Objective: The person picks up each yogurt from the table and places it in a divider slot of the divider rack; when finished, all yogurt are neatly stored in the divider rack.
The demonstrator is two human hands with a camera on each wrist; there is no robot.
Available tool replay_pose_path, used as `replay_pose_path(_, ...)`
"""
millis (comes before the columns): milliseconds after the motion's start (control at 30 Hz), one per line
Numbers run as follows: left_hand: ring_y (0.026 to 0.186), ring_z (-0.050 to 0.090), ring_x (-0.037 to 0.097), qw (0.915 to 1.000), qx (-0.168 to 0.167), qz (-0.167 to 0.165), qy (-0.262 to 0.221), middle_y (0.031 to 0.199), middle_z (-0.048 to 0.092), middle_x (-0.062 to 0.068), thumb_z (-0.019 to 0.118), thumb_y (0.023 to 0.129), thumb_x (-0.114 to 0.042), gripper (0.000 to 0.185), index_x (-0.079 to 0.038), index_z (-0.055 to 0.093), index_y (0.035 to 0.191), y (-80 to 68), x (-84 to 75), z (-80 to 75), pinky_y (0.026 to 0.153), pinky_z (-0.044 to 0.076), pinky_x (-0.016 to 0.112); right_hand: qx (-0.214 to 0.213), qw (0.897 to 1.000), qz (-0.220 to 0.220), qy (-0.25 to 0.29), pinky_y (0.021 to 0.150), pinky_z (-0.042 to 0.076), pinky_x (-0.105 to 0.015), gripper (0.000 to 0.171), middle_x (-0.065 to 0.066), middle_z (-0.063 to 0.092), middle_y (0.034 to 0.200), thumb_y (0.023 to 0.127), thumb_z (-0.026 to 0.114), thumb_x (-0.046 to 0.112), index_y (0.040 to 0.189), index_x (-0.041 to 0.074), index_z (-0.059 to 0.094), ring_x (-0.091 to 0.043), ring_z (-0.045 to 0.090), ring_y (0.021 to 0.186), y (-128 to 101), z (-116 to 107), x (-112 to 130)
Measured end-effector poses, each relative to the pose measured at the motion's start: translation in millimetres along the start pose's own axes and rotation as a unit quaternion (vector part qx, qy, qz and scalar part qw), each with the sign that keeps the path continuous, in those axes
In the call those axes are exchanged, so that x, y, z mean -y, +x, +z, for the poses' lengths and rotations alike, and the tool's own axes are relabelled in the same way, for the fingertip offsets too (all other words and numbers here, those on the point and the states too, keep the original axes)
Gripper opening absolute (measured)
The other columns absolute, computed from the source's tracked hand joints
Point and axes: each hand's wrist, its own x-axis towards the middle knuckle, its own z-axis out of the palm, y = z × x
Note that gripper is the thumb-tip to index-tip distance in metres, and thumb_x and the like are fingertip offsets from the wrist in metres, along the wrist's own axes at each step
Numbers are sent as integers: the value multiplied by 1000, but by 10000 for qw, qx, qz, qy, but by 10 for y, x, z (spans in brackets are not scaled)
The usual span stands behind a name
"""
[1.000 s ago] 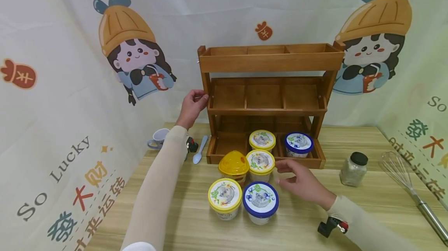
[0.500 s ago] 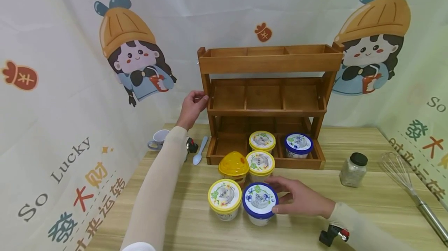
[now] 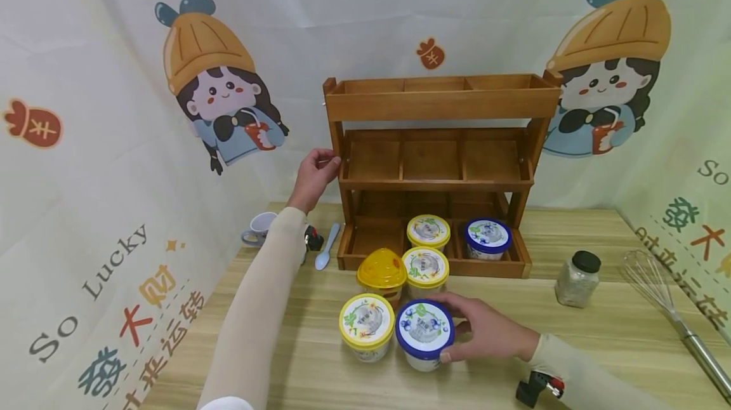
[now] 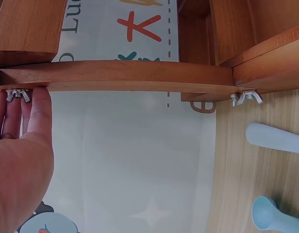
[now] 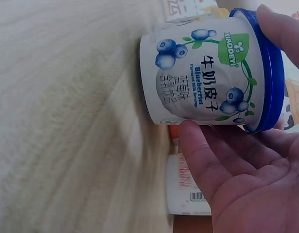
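In the head view my right hand (image 3: pixel 491 332) holds a blueberry milk cup (image 3: pixel 425 330) with a blue lid, standing on the table. The right wrist view shows the thumb on the lid rim and the fingers along the side of the cup (image 5: pixel 202 77). My left hand (image 3: pixel 314 178) grips the left upright of a three-tier wooden rack (image 3: pixel 440 105); in the left wrist view its fingers (image 4: pixel 41 114) lie against the post beside a wing nut. Beside the held cup stand a yellow-lidded cup (image 3: pixel 367 324), another yellow-lidded cup (image 3: pixel 426 266) and a container with a yellow domed lid (image 3: pixel 381 270).
On the rack's bottom tier sit a yellow-lidded cup (image 3: pixel 428 231) and a blue-lidded cup (image 3: pixel 487 237). A mug (image 3: pixel 261 224) and a spoon (image 3: pixel 327 248) lie left of the rack. To the right are a black-capped jar (image 3: pixel 578 279) and a whisk (image 3: pixel 674 315).
My right hand has moved down and toward me, from beside the middle yellow-lidded cup to the front blue-lidded cup, and has taken hold of it. The left hand has stayed on the rack.
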Motion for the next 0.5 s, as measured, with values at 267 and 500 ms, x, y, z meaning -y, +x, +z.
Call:
replay_pose_path(267,120,63,20,10000,-8,-28,8,130,62,8,66,106,-27,40,-4,55,137,0,-8,11,112,56,41,-409,9989,17,-241,96,61,-27,87,-11,60,149,86,90,28,157,12,44,-35,61,133,-28,-143,103)
replay_pose_path(500,120,63,20,10000,-52,-13,39,131,63,10,66,106,-27,39,-4,56,136,6,0,12,108,58,35,-669,9962,-60,-552,95,61,-27,86,-16,59,149,88,88,30,158,8,42,-40,61,132,-30,-300,219)
